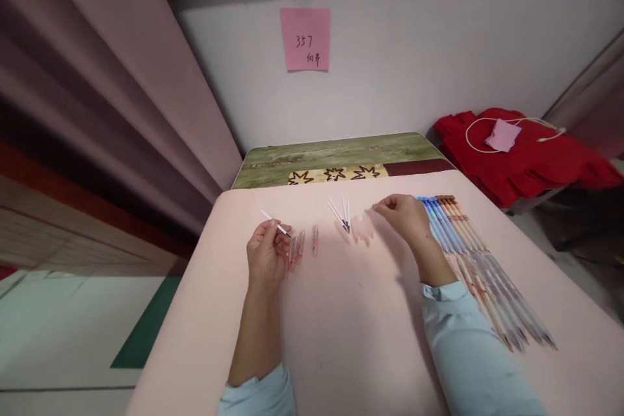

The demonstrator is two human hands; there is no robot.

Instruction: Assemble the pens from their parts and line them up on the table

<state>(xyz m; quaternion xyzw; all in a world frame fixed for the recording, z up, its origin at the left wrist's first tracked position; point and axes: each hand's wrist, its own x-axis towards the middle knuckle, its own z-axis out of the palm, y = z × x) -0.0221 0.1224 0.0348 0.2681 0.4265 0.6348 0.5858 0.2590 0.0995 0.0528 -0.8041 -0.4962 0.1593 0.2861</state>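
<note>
My left hand is closed in a pinch round a white pen refill, its dark tip pointing down to the right. Just right of that hand lie several clear pinkish pen barrels, with one more barrel a little apart. White refills with dark tips lie fanned out mid-table. Beside them are small translucent pen pieces. Over these pieces, to the right, my right hand has thumb and fingertips pressed together; whatever they hold is too small to make out.
Long rows of blue, brown and grey pens lie on the right of the pink-covered table. Behind is a green patterned surface against the wall. A red cloth with a white cable stands at the right, a curtain at the left.
</note>
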